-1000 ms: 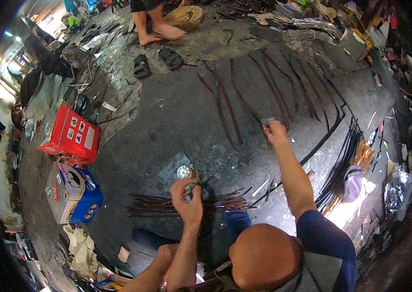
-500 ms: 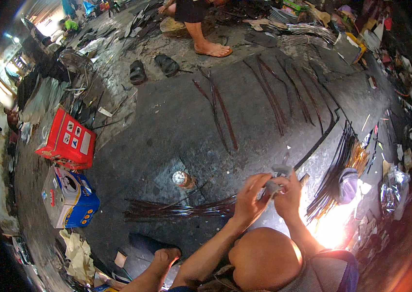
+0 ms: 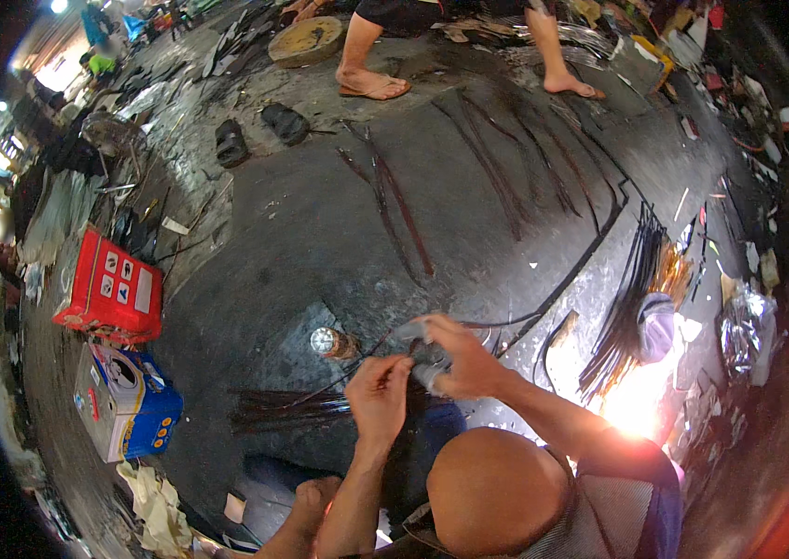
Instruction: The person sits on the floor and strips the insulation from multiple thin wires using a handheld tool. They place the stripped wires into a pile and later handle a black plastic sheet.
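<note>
My left hand [image 3: 380,401] is closed in a pinch at the centre, at one side of a thin dark strip [image 3: 488,324]. Beside it on the right, my right hand [image 3: 464,359] is curled round the same strip, which trails off to the right. Grey wrapping [image 3: 427,374] shows at the right hand's thumb and finger; exactly how the strip runs between the fingers is hard to make out. Just behind the left hand lies a bundle of dark strips [image 3: 287,410] on the floor. A small jar with a pale top [image 3: 325,342] stands to its left.
Long dark strips [image 3: 394,200] lie spread on the dark floor mat. A tied bundle [image 3: 627,298] with a purple wrap [image 3: 656,326] is at right. Red box [image 3: 115,284] and blue box [image 3: 138,401] stand left. Sandals [image 3: 285,124] and a person's feet [image 3: 376,86] are beyond.
Both my hands have moved left and are turned differently, with the strip now trailing to the right. The other person's legs have shifted into a wider stance. My view has turned slightly.
</note>
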Tool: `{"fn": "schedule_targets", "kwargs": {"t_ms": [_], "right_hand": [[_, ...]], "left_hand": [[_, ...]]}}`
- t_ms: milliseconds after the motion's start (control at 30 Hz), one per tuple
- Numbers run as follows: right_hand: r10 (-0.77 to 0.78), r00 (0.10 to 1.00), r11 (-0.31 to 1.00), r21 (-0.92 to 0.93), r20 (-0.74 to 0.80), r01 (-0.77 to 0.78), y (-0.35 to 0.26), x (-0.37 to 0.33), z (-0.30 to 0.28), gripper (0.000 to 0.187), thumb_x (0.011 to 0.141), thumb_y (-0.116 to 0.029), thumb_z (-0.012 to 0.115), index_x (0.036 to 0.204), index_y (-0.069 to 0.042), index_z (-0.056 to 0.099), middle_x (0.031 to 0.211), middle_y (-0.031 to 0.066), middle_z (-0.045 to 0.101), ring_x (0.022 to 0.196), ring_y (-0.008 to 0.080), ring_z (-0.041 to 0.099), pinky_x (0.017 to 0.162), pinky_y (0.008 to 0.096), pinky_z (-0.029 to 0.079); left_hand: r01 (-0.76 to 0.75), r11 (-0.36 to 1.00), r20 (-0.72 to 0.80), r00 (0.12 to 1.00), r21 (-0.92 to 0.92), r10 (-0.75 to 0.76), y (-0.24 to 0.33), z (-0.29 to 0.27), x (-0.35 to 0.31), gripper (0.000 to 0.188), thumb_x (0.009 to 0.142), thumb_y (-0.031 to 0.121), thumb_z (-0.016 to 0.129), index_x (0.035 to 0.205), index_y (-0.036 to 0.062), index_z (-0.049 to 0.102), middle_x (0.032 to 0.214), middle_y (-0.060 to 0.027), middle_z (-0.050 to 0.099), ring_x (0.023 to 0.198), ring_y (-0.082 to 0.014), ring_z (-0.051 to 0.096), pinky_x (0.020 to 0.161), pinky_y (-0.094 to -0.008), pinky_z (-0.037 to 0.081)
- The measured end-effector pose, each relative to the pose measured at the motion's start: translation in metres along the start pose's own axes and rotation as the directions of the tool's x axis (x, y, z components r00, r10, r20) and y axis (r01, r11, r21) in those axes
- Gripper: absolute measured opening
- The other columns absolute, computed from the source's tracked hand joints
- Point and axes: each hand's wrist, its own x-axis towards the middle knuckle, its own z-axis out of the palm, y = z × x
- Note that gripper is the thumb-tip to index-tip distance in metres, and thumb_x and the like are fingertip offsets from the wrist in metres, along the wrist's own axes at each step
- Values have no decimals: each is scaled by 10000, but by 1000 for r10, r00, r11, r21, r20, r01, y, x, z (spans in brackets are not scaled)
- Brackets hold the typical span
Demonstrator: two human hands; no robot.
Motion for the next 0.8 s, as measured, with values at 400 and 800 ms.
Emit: {"fn": "schedule_targets", "kwargs": {"t_ms": [400, 800], "right_hand": [[-74, 987, 976, 215, 144, 42, -38, 20, 23, 138, 674, 9, 664, 755, 30, 555, 719, 132, 500, 622, 293, 545, 556, 385, 428], [-212, 973, 969, 145, 94, 198, -29, 18, 28, 143, 698, -26, 700, 745, 11, 570, 719, 123, 515, 617, 299, 554, 545, 389, 437]], "left_hand": [[377, 799, -160, 854, -468, -496, -10, -26, -1, 145, 811, 56, 761, 908, 4, 667, 784, -22, 661, 669, -68, 569, 596, -212, 449], [298, 460, 2, 841, -836, -541, -33, -17, -13, 136, 864, 36, 696, 994, 5, 669, 894, -45, 674, 764, -112, 635, 680, -230, 541]]}}
